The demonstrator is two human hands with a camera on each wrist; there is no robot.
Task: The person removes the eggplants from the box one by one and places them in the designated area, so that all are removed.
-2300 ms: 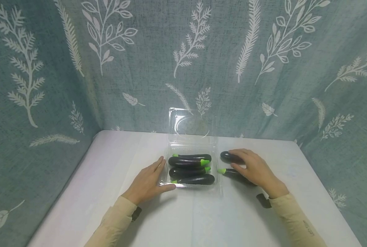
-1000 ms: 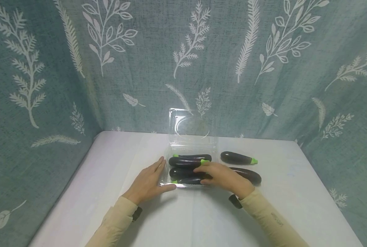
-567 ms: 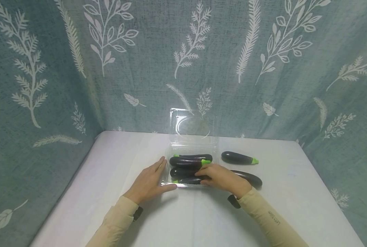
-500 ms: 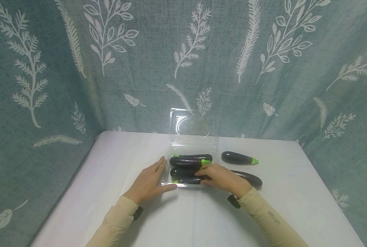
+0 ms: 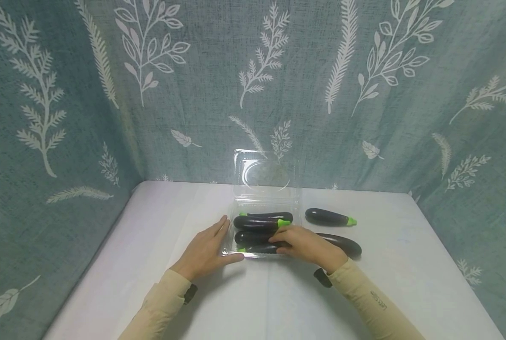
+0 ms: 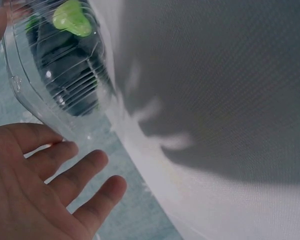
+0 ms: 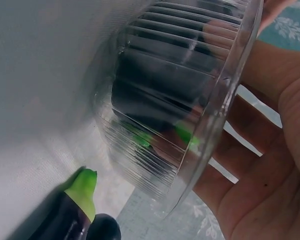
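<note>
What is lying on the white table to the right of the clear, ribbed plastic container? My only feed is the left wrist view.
Observer: Two things: a glossy, dark purple, elongated eggplant and, nearer the person, a second dark eggplant.
Operator: Is the container open?
Observer: Yes, its clear, rectangular plastic lid stands raised at the back.
Operator: Anything at its right end?
Observer: The bare right hand reaches in there, fingers over the eggplants inside; whether it grips one, I can't tell.
</note>
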